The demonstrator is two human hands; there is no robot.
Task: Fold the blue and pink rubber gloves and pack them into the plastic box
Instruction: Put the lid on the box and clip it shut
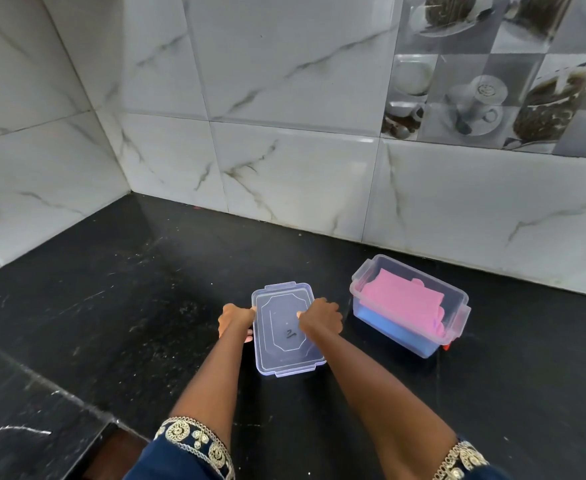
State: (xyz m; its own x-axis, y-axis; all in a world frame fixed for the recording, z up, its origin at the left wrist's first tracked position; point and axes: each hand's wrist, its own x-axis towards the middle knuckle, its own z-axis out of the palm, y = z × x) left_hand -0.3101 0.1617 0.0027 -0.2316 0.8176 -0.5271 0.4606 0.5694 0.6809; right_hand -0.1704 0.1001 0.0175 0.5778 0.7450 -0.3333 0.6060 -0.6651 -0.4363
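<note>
Counter: I was looking down at a black speckled counter (pixel 118 306) that ran into a corner of white marble-look wall tiles (pixel 284 81), all pretty glossy.

Left hand: my left hand (pixel 237 320) was at the left long edge of the lid, fingers curled down round the rim and gripping it, a fingertip or two peeking out pink underneath.

Lid: clear plastic lid (pixel 284 329), rectangular, with little latch tabs at both short ends, sat between both hands near the middle of the counter. Couldn't tell if it was flat on the counter or lifted a bit.

Writing: there was a dark scribble on the lid, sort of like a "2" plus another squiggle, honestly couldn't read it. No brand I could make out.

Right hand: my right hand (pixel 320 317) was on the lid's right edge, knuckles up, fingers bent over the rim and the thumb lying on top, so it had hold of it too.

Sleeves: dark blue sleeves (pixel 194 445) with gold embroidered trim showed at the bottom.

Box: the clear plastic box (pixel 410 336) stood open to the right of the lid, near but not touching it, close to the wall, with hinged clips on its ends.

Contents: folded pink glove (pixel 402 296) on top, blue glove (pixel 388 323) underneath against the bottom, both inside the box.

Far right: picture tiles (pixel 499 71) showing cups and coffee beans sat up on the wall.
</note>
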